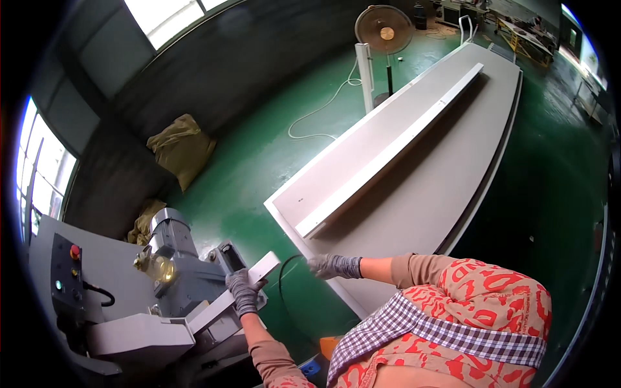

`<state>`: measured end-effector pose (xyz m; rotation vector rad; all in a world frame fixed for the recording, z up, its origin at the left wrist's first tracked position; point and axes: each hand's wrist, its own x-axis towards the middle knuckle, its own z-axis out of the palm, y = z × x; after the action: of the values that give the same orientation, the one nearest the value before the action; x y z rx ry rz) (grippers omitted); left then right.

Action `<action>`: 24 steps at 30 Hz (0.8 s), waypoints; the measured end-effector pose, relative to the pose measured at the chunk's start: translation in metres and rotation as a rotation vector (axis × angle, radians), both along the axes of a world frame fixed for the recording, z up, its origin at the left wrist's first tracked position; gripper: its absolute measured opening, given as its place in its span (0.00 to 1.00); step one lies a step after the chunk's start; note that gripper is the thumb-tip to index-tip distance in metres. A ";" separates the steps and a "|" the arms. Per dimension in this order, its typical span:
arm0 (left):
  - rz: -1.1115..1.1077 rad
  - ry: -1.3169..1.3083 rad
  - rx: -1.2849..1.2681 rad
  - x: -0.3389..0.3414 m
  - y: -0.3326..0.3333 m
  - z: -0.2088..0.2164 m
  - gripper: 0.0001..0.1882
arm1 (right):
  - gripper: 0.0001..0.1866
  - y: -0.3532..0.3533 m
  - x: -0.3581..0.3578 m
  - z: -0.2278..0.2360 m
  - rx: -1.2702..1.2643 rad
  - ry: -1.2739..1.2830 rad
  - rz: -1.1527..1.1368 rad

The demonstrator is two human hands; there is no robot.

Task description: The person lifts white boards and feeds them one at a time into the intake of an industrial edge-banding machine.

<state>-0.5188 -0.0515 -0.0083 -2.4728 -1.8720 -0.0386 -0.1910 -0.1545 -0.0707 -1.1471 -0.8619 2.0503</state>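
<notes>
My left hand (pixel 242 291), in a grey glove, is wrapped round a pale square bar (pixel 264 266) that slants up from a grey machine (pixel 194 265) with a motor. At the near left edge of a long light panel (pixel 362 194) is my right hand (pixel 328 266), also gloved. Its fingers point left, loosely bent, with nothing visible in them; whether they touch the panel I cannot tell. Lengthwise on that panel lies a long narrow white profile (pixel 394 152). A control box (pixel 66 275) with a red button and a lit green lamp stands on the machine's left.
Beyond the panel stands a round pedestal fan (pixel 384 30) next to a white post (pixel 365 77). A pale cable (pixel 310 116) curves across the green floor. Tan sacks (pixel 181 150) lean by the dark wall. A worktable (pixel 527 32) stands far right.
</notes>
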 end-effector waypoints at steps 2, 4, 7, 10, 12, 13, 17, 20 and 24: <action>0.025 -0.123 -0.002 -0.001 -0.018 0.002 0.37 | 0.53 0.014 -0.049 0.013 -0.157 0.229 -0.018; -0.018 -0.024 0.052 0.029 -0.019 0.016 0.35 | 0.48 0.037 -0.080 0.002 -0.249 0.363 -0.142; -0.009 -0.144 0.115 0.045 -0.021 -0.001 0.40 | 0.27 0.059 -0.106 -0.006 -0.180 0.621 -0.071; -0.020 -0.129 -0.027 0.061 -0.024 0.005 0.51 | 0.23 0.074 -0.094 -0.009 -0.377 0.717 -0.265; 0.050 -0.106 -0.060 0.055 -0.031 0.013 0.55 | 0.20 0.087 -0.065 -0.034 -0.371 0.677 -0.485; 0.034 -0.094 -0.059 0.053 -0.023 0.012 0.57 | 0.20 0.102 -0.034 -0.054 -0.322 0.647 -0.522; 0.212 -0.046 -0.103 -0.004 -0.048 0.019 0.59 | 0.22 0.099 0.022 -0.050 -0.341 0.531 -0.475; 0.302 0.015 -0.162 -0.024 -0.060 0.012 0.58 | 0.26 0.089 0.039 -0.029 -0.260 0.393 -0.508; 0.305 0.039 -0.139 -0.038 -0.055 0.021 0.53 | 0.26 0.107 0.098 -0.056 -0.201 0.264 -0.641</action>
<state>-0.5566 -0.1060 0.0127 -2.2166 -2.2830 0.1526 -0.0929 -0.0471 -0.1268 -1.0475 -0.1242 1.7079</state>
